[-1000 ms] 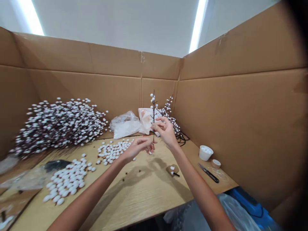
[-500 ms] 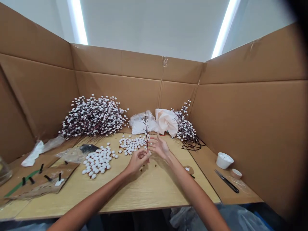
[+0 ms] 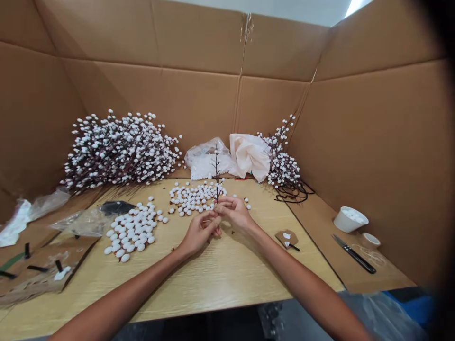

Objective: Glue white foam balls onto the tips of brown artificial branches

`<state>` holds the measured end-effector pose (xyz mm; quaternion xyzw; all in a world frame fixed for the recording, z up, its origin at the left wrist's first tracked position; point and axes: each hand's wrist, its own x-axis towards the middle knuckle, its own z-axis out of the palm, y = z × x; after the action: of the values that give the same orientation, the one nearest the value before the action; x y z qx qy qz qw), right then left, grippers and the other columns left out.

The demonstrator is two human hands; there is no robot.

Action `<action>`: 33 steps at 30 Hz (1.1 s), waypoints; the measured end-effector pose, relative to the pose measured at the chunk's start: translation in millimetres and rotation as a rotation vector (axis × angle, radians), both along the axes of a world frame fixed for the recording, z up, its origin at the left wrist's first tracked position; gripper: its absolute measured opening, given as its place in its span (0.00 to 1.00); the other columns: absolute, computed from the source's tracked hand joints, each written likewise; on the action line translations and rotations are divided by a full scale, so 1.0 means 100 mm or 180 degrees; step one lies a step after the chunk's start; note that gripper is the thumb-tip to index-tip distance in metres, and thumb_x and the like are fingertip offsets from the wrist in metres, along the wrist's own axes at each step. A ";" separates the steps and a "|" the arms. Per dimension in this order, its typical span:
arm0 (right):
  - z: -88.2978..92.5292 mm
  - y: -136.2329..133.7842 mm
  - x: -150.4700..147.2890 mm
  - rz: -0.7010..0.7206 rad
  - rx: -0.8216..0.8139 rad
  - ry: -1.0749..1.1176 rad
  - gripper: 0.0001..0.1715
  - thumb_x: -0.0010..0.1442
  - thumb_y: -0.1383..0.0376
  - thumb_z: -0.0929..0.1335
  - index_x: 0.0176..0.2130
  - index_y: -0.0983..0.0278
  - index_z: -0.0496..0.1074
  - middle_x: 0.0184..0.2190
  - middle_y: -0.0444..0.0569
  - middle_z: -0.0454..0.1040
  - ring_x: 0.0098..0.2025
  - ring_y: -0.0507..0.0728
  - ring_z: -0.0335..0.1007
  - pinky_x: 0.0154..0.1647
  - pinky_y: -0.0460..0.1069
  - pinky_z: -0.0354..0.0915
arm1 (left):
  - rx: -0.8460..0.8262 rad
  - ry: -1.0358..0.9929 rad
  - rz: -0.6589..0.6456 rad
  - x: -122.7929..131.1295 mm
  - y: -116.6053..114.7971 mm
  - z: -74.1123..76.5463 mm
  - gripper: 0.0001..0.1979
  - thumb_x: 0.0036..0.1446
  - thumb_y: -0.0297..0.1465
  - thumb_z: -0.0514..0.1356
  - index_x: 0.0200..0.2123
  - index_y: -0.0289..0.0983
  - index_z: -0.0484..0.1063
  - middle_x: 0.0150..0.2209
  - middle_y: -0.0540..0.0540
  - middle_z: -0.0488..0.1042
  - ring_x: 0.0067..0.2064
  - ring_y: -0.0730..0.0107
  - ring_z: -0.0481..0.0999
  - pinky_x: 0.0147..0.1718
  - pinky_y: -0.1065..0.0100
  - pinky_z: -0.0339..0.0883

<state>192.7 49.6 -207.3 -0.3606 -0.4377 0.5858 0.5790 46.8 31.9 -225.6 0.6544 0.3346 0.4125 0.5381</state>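
A thin dark artificial branch (image 3: 217,173) stands upright over the middle of the table, with short bare side twigs and a white berry at its tip. My left hand (image 3: 202,231) is closed around the low end of its stem. Just above, my right hand (image 3: 234,213) pinches the stem with thumb and fingers; whether a small piece is also between them is hidden. Behind the hands lies a spread of white berries (image 3: 192,199) with brownish bases. Another group of larger-looking white berries (image 3: 133,232) lies to the left.
Berry-covered branches (image 3: 121,151) are heaped at back left, with a smaller bunch (image 3: 284,166) at back right. Between them sit a clear plastic bag (image 3: 208,161) and pale crumpled cloth (image 3: 249,154). On the right are a white cup (image 3: 344,220) and a knife (image 3: 355,255). Cardboard walls surround the table.
My right hand, open beside the branch before, has closed on the stem just above my left hand. The head view has tilted down and come closer to the table.
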 end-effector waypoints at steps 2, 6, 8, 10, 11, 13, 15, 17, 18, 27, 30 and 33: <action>-0.03 0.01 0.00 -0.0128 -0.0021 -0.0004 0.20 0.33 0.64 0.79 0.29 0.67 0.74 0.20 0.41 0.75 0.22 0.47 0.66 0.27 0.43 0.60 | -0.0103 0.0000 0.0052 0.00 0.00 -0.01 0.16 0.55 0.41 0.61 0.37 0.33 0.67 0.23 0.49 0.74 0.23 0.75 0.72 0.25 0.74 0.66; -0.02 -0.01 0.00 -0.0307 0.0016 -0.0120 0.18 0.34 0.64 0.78 0.28 0.66 0.74 0.21 0.43 0.76 0.22 0.48 0.68 0.27 0.45 0.62 | -0.0283 -0.0082 0.0209 0.02 -0.02 0.03 0.17 0.53 0.41 0.62 0.36 0.35 0.62 0.22 0.51 0.74 0.23 0.75 0.73 0.24 0.74 0.66; -0.01 -0.03 -0.01 -0.0373 0.0052 -0.0176 0.18 0.34 0.64 0.77 0.28 0.66 0.74 0.21 0.43 0.76 0.22 0.49 0.68 0.27 0.45 0.63 | -0.0332 -0.0107 0.0226 0.03 -0.04 0.06 0.17 0.53 0.41 0.62 0.34 0.36 0.61 0.22 0.51 0.74 0.23 0.74 0.74 0.24 0.74 0.68; 0.00 -0.05 -0.02 -0.0422 0.0056 -0.0192 0.17 0.35 0.65 0.77 0.28 0.66 0.74 0.21 0.43 0.76 0.23 0.49 0.68 0.28 0.45 0.63 | -0.0342 -0.0109 0.0204 0.04 -0.05 0.09 0.17 0.52 0.42 0.62 0.32 0.36 0.61 0.22 0.50 0.74 0.24 0.73 0.75 0.25 0.73 0.69; 0.00 -0.06 -0.02 -0.0429 0.0056 -0.0207 0.16 0.35 0.65 0.76 0.28 0.66 0.74 0.21 0.43 0.76 0.23 0.49 0.68 0.28 0.45 0.63 | -0.0332 -0.0096 0.0197 0.03 -0.06 0.09 0.17 0.52 0.41 0.62 0.32 0.36 0.61 0.23 0.50 0.74 0.24 0.73 0.75 0.25 0.73 0.69; -0.01 -0.06 -0.03 -0.0409 0.0066 -0.0257 0.15 0.36 0.65 0.76 0.28 0.66 0.73 0.22 0.43 0.76 0.23 0.49 0.68 0.28 0.45 0.63 | -0.0284 -0.0052 0.0196 0.03 -0.07 0.09 0.16 0.53 0.41 0.62 0.32 0.36 0.61 0.22 0.50 0.74 0.24 0.74 0.75 0.25 0.73 0.69; -0.03 -0.07 -0.03 -0.0388 0.0104 -0.0322 0.15 0.37 0.65 0.75 0.29 0.66 0.74 0.23 0.44 0.76 0.24 0.50 0.68 0.28 0.46 0.63 | -0.0229 -0.0009 0.0192 0.02 -0.08 0.09 0.15 0.54 0.40 0.61 0.32 0.36 0.61 0.22 0.51 0.74 0.23 0.74 0.74 0.24 0.74 0.68; -0.04 -0.07 -0.03 -0.0417 0.0155 -0.0366 0.15 0.38 0.66 0.75 0.30 0.66 0.74 0.24 0.45 0.76 0.26 0.50 0.69 0.29 0.46 0.62 | -0.0202 -0.0004 0.0190 0.02 -0.08 0.09 0.14 0.55 0.40 0.61 0.32 0.36 0.61 0.21 0.51 0.73 0.23 0.74 0.74 0.24 0.74 0.68; -0.04 -0.07 -0.03 -0.0440 0.0176 -0.0375 0.15 0.38 0.66 0.75 0.30 0.66 0.73 0.24 0.45 0.76 0.26 0.51 0.70 0.29 0.46 0.62 | -0.0200 -0.0014 0.0187 0.01 -0.09 0.09 0.14 0.55 0.39 0.61 0.32 0.36 0.61 0.21 0.51 0.73 0.23 0.74 0.74 0.24 0.73 0.68; -0.01 -0.13 -0.05 -0.0485 0.0240 -0.0535 0.16 0.41 0.61 0.75 0.31 0.65 0.74 0.27 0.47 0.76 0.30 0.53 0.70 0.33 0.48 0.64 | -0.0298 -0.0033 0.0255 0.01 -0.09 0.10 0.17 0.52 0.40 0.63 0.32 0.37 0.60 0.21 0.52 0.73 0.22 0.74 0.73 0.21 0.75 0.65; 0.01 -0.14 -0.06 -0.0521 0.0308 -0.0585 0.14 0.41 0.62 0.75 0.30 0.65 0.74 0.28 0.47 0.76 0.30 0.53 0.70 0.35 0.48 0.64 | -0.0213 0.0101 0.0204 0.00 -0.08 0.08 0.16 0.54 0.41 0.62 0.36 0.36 0.63 0.21 0.51 0.73 0.22 0.73 0.73 0.20 0.75 0.65; 0.02 -0.15 -0.06 -0.0525 0.0350 -0.0639 0.13 0.42 0.63 0.75 0.30 0.66 0.74 0.28 0.47 0.75 0.29 0.52 0.69 0.35 0.48 0.63 | -0.0069 0.0317 0.0174 -0.02 -0.08 0.05 0.15 0.56 0.42 0.59 0.35 0.34 0.67 0.21 0.49 0.73 0.22 0.74 0.72 0.21 0.75 0.65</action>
<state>186.8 34.9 -205.6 -0.4198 -0.4938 0.4723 0.5973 44.4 24.0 -220.7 0.6589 0.3831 0.3904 0.5164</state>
